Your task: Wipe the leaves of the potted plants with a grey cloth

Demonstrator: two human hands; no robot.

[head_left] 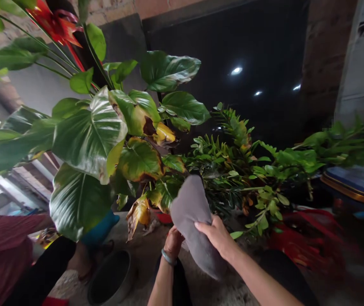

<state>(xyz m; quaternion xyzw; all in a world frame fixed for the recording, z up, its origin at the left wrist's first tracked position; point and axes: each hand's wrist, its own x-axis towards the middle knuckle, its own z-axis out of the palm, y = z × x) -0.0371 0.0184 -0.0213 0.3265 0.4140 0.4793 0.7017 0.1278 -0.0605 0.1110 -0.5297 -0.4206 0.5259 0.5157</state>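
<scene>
A grey cloth (191, 212) is held up in front of me between both hands, just below the plants. My left hand (173, 243), with a bracelet at the wrist, is closed on the cloth's lower left edge, mostly behind it. My right hand (217, 236) grips the cloth's right side, fingers curled over it. Directly above is a plant with large green leaves (89, 140), some yellowed with brown edges (140, 161). To its right stands a bushy plant with small glossy leaflets (233, 170).
Another person in a dark red top (0, 255) and black trousers sits at the lower left. A grey bowl (112, 276) lies on the rough floor. A red flower (54, 23) is at top left. Red and blue objects (354, 182) sit at right. A dark panel stands behind.
</scene>
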